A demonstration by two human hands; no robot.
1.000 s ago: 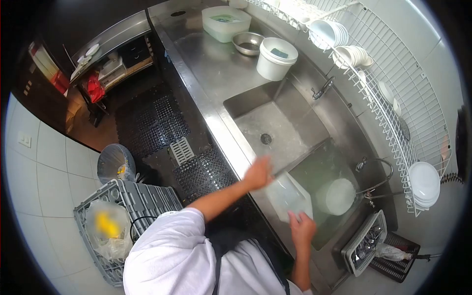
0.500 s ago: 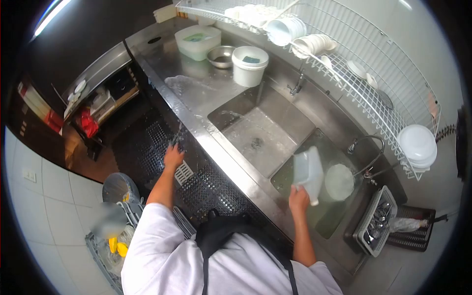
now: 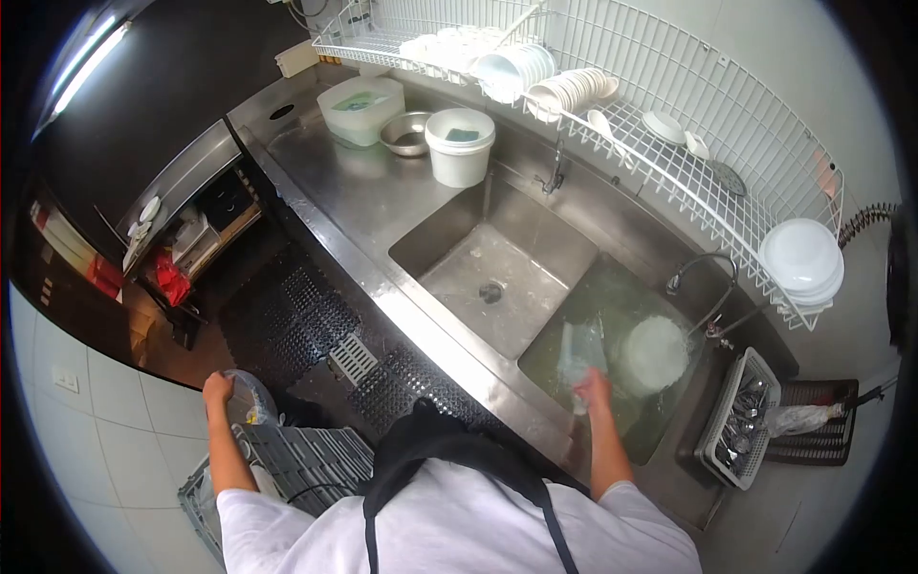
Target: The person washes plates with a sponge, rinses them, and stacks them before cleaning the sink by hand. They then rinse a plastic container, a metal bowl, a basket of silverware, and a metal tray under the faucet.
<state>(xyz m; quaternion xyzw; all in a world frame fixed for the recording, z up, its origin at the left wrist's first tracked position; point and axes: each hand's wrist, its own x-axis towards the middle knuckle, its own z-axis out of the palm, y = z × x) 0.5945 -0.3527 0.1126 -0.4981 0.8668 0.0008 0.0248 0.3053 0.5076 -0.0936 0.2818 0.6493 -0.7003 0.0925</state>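
Two sets of fingers in view, set wide apart. My right fingers (image 3: pixel 582 386) are clenched on the near end of a clear plastic container (image 3: pixel 581 350), in the greenish water (image 3: pixel 612 426) of the right basin. How much of it is under: can't tell. Container points away from me, from my grip toward the far side of the basin; long axis runs roughly fore-aft. Surface detail blurred.

Clutter around the right fingers: a round white vessel (image 3: pixel 654 355) just beside them to the right, in the same water, limits room that side. The divider (image 3: pixel 562 304) is beyond them and left, with the left basin (image 3: pixel 497 282) past it. Curved faucet (image 3: pixel 734 273) beyond and right. Cutlery basket (image 3: pixel 738 421) farther right, dark basket (image 3: pixel 820 421) past that. The front edge of the worktop (image 3: pixel 454 349) runs by on their left.

Farther off, beyond and left: white bucket (image 3: pixel 461 153), metal bowl (image 3: pixel 406 135), translucent tub (image 3: pixel 361 113). Wire rack (image 3: pixel 660 158) with stacked plates (image 3: pixel 801 260) above the far side.

My left fingers (image 3: pixel 226 379) are over by the bin (image 3: pixel 253 394), near its rim. Open or closed, touching or not: can't tell. Grey crate (image 3: pixel 306 450) nearer me than they are, slightly right.
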